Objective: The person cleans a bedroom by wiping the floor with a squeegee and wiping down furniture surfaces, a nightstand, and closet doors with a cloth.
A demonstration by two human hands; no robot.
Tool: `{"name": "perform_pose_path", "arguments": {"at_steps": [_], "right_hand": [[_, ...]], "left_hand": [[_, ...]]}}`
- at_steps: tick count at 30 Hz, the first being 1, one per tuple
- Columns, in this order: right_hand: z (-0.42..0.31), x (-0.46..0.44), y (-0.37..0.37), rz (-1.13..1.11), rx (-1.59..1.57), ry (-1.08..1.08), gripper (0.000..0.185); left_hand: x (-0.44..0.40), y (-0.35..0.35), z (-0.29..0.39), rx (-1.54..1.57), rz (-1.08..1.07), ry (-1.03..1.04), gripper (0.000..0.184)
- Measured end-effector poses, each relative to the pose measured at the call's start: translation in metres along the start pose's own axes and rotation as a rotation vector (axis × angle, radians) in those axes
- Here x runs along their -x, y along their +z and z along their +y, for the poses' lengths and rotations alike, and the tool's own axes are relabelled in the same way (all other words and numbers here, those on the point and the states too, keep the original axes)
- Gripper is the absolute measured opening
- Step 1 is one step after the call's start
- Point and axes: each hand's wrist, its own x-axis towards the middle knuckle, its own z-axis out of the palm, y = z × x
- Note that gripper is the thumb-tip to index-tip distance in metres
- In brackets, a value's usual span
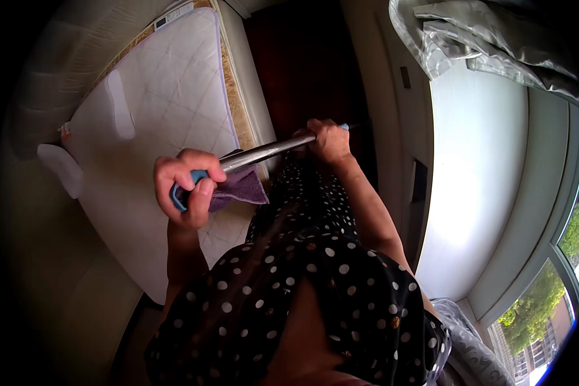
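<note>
Silver-toned pole (264,152): one, straight, shiny; held across the front of the body, its bare middle stretch lying between the two grips.
Left hand (190,186): wrapped round one end of the pole, fingers curled over a blue handle (200,174), part of which shows below them.
Right hand (330,141): clenched about the pole toward its other end.
Blue tip (345,127): small; juts out past the right hand, at that end of the pole.
Purple cloth (248,188): one; hangs just below the pole, beside the left hand; whether pinched there or fixed, cannot tell.
Dotted garment (289,276): black with white spots; worn, on the person's side of the pole.
Quilted mattress (174,96): white, lilac edging; extends past the pole's left-hand end.
White flat pieces (120,106): two, slim; beyond the pole's left-hand end, well apart from it.
Grey curtain (489,38): patterned, bunched; well off from the pole's right-hand end.
</note>
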Motion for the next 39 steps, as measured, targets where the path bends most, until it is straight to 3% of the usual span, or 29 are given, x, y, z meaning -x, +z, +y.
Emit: {"name": "perform_pose_path", "arguments": {"at_steps": [3, 5, 9, 14, 17, 21, 25, 31, 36, 39], "right_hand": [[-0.018, -0.041, -0.013, 0.15, -0.021, -0.067, 0.017], [-0.024, -0.06, -0.021, 0.133, 0.001, -0.072, 0.017], [-0.011, -0.032, -0.011, 0.14, -0.045, 0.032, 0.02], [0.034, 0.054, 0.041, 0.087, -0.066, 0.325, 0.021], [0.059, 0.092, 0.044, 0.013, -0.028, 0.532, 0.02], [0.045, 0.07, 0.021, 0.07, -0.003, 0.447, 0.016], [0.011, 0.01, -0.013, 0.225, -0.084, 0.201, 0.007], [-0.012, -0.029, -0.038, 0.027, -0.088, 0.147, 0.012], [0.001, -0.003, -0.017, 0.11, -0.126, 0.166, 0.01], [0.027, 0.025, 0.014, 0.161, -0.082, 0.281, 0.01]], "left_hand": [[-0.013, -0.009, 0.007, -0.052, -0.016, 0.184, 0.022], [-0.02, -0.015, 0.006, -0.077, 0.042, 0.189, 0.023], [-0.029, -0.011, -0.001, -0.076, -0.098, 0.174, 0.023], [-0.02, 0.028, -0.057, 0.138, -0.247, -0.142, 0.02], [-0.02, 0.059, -0.092, 0.21, -0.354, -0.177, 0.021], [-0.041, 0.053, -0.071, 0.163, -0.299, -0.199, 0.021], [-0.096, 0.013, -0.028, -0.08, -0.278, 0.075, 0.016], [-0.094, -0.007, -0.005, -0.103, -0.058, 0.133, 0.021], [-0.083, 0.002, -0.018, -0.068, -0.183, 0.062, 0.021], [-0.077, 0.029, -0.041, 0.004, -0.311, 0.013, 0.021]]}}
